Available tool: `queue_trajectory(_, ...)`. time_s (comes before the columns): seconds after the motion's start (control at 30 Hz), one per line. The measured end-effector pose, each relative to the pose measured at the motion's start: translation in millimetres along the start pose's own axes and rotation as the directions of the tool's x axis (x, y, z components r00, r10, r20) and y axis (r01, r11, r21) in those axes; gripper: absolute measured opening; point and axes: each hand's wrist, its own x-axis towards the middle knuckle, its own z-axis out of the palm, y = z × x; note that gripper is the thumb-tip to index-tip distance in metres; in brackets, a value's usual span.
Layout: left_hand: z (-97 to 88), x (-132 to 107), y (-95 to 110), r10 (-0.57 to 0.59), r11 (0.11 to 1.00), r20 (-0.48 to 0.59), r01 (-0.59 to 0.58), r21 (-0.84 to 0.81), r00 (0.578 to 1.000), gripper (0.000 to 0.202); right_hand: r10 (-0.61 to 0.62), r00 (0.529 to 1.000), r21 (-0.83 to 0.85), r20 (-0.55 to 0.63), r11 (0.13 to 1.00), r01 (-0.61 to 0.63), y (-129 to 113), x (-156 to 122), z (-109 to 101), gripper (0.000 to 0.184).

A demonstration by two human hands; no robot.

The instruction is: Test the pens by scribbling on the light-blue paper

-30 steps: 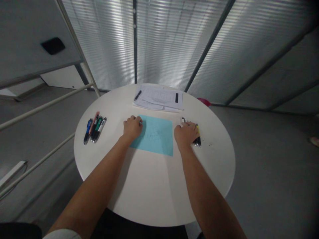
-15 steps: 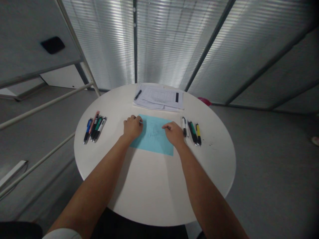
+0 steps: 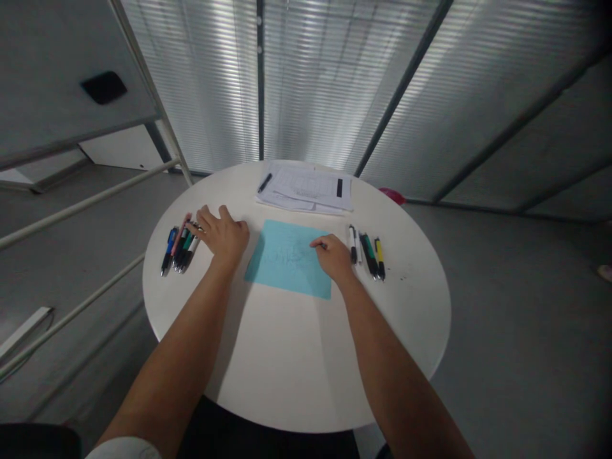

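A light blue sheet of paper (image 3: 287, 271) with faint scribbled marks lies on the white round table (image 3: 287, 357). My right hand (image 3: 335, 258) rests over the sheet's right edge, its fingers closed around a dark pen (image 3: 324, 245), mostly hidden by the hand. Off the sheet's left side, my left hand (image 3: 222, 236) is spread, its fingertips reaching over a group of pens (image 3: 179, 248) at the table's left. Those pens are blue, pink, green, black and white; the fingers partly cover the upper ends of some. Whether they touch is unclear.
A second group of pens (image 3: 368, 255), white, green and yellow with black grips, lies right of my right hand. At the back sits a stack of printed papers (image 3: 310, 188) with a black pen (image 3: 264, 183) on it. A pale railing (image 3: 95, 201) runs along the left.
My left hand has left the blue sheet's left edge, moved left to the pens and spread its fingers. My right hand stays in place with its pen.
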Motion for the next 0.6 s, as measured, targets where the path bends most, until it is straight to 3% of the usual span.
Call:
queue_trajectory(0.3,20.3,11,-22,-0.162,0.983,0.100,0.152,0.100,0.982,0.053,-0.003,1.000,-0.008,0.018,1.000,0.003,0,1,0,0.024)
queue_trajectory(0.47,19.8,14,-22,-0.158,0.980,0.131,0.139,0.143,0.979,0.049,-0.003,1.000,-0.008,0.017,1.000,0.003,-1,0,0,0.024)
queue_trajectory(0.6,17.8,14,-20,-0.133,0.983,0.078,0.121,0.140,0.988,0.045,-0.007,1.000,-0.012,0.015,1.000,0.007,-1,0,0,0.024)
